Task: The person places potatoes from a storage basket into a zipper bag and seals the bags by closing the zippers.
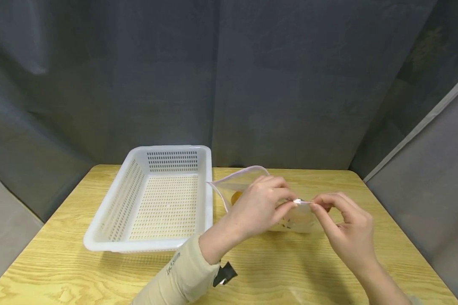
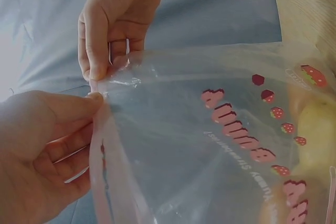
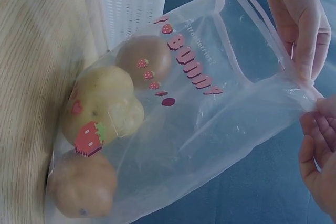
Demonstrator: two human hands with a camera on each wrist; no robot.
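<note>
A clear zip bag (image 1: 299, 222) with a pink rim, strawberry prints and the word "Bunny" is held upright over the table. My left hand (image 1: 257, 203) pinches the rim between thumb and fingers, beside a small white piece (image 1: 297, 201). Close to it, my right hand (image 1: 347, 224) pinches the right end of the rim. Left of my hands the mouth gapes. Inside, at the bottom, lie a yellow lumpy fruit or vegetable (image 3: 100, 103) and two orange-brown round ones (image 3: 81, 184), (image 3: 144, 61); the plastic blurs their kind.
On the left of the wooden table (image 1: 263, 275) stands a white perforated plastic basket (image 1: 149, 245), right next to the bag's open end. A small black patch (image 1: 225, 273) shows by the left sleeve. Dark grey curtains (image 1: 282, 84) enclose the back and sides.
</note>
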